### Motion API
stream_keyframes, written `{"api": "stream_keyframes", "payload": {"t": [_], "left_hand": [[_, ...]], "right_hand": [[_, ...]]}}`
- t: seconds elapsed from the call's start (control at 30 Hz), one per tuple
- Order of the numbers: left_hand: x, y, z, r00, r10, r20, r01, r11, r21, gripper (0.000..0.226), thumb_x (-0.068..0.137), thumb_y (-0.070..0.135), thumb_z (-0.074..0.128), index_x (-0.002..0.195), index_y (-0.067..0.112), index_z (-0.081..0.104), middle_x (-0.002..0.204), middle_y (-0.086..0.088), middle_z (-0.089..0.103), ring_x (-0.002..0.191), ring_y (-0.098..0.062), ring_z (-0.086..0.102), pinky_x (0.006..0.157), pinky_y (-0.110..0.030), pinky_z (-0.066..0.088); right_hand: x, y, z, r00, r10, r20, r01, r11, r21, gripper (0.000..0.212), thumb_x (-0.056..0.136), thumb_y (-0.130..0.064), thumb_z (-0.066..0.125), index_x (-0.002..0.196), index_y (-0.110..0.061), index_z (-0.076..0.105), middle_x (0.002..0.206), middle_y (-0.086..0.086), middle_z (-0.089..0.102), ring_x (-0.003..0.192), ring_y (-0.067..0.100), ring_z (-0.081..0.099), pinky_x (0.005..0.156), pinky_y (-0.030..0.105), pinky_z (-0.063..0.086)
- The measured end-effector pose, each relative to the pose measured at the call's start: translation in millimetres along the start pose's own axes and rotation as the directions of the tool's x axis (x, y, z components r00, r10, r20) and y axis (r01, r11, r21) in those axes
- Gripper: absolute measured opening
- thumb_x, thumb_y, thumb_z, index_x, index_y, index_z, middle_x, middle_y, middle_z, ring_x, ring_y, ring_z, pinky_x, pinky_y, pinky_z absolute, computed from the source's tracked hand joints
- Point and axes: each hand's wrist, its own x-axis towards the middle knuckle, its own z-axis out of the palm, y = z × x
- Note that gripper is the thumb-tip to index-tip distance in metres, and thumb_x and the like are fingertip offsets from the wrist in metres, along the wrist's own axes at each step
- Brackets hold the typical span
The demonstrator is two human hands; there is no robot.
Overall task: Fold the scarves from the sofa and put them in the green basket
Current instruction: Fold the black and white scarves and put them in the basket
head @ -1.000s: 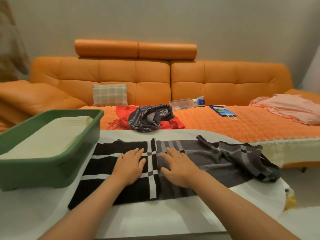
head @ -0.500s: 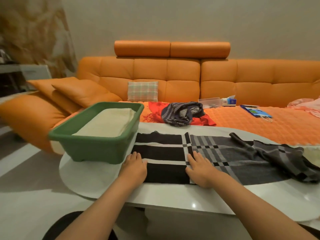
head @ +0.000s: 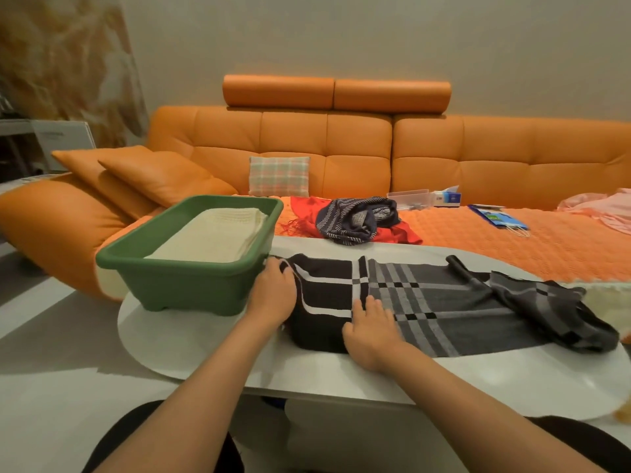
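Busy with the fold of one scarf, not yet ready for the basket. On the left of the white worktop (head: 205, 343), the green basket (head: 191, 288), with a folded cream cloth (head: 218, 233) inside. Just right of the basket, the left hand (head: 273, 295), fingers curled round the left end of the black and grey scarf (head: 426, 302) and gripping it. Seems to lift that end a little off the worktop. Next along, the right hand (head: 370, 327), fingers straight and flat, pressing down on the scarf near its white cross stripe, holding nothing. Looks like a pin for the fold line. Farther right, the rest of the scarf, flat at first, then bunched up at the far end. Behind, on the sofa (head: 358, 151), a dark striped scarf (head: 355, 220) on top of a red scarf (head: 403, 233), both waiting. For the next move, probably: bring the gripped end up and over to the right, lay it down even, keep the flat hand firm to stop any sliding, then smooth out the bunched end.
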Motion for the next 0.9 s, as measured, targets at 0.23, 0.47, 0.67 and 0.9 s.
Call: {"api": "stream_keyframes", "payload": {"t": [0.23,0.47,0.67,0.9], "left_hand": [[24.2,45.1,12.0,0.997,0.073,-0.030,-0.078,0.964,-0.254,0.014,0.099,0.030,0.049,0.092,0.017,0.050,0.087,0.001,0.056,0.088,-0.023,0.054,0.078,-0.039,0.043],[20.7,102.3,48.0,0.959,0.213,0.185,-0.114,0.892,-0.438,0.024,0.097,0.025,0.057,0.075,0.021,0.050,0.071,0.003,0.049,0.068,-0.012,0.047,0.064,-0.030,0.035],[-18.1,110.4,102.6,0.600,0.309,0.738,-0.152,0.950,-0.274,0.019,0.100,0.038,0.049,0.089,0.034,0.065,0.095,0.013,0.064,0.084,-0.004,0.063,0.076,-0.024,0.047],[-19.2,61.3,116.6,0.731,0.396,0.555,-0.584,0.783,0.211,0.040,0.099,0.039,0.049,0.139,0.031,0.050,0.144,0.006,0.050,0.133,-0.015,0.043,0.113,-0.041,0.036]], "right_hand": [[2.8,-35.7,-26.1,0.975,-0.166,0.146,0.054,0.819,0.571,0.035,0.102,-0.026,0.035,0.131,-0.019,0.052,0.123,0.005,0.057,0.112,0.020,0.053,0.092,0.030,0.042],[13.9,54.8,-93.0,0.977,0.162,0.135,-0.185,0.355,0.916,0.031,0.102,-0.012,0.036,0.123,-0.026,0.053,0.119,0.007,0.068,0.109,0.027,0.066,0.100,0.044,0.050],[3.3,106.9,-103.5,0.930,0.348,0.116,-0.288,0.500,0.817,0.032,0.100,-0.029,0.043,0.110,-0.007,0.064,0.102,0.014,0.069,0.091,0.032,0.068,0.076,0.037,0.056],[-6.4,120.2,-77.7,0.964,0.249,-0.093,-0.191,0.892,0.409,0.064,0.092,-0.026,0.061,0.150,-0.016,0.036,0.146,0.010,0.050,0.128,0.026,0.052,0.098,0.034,0.045]]}}
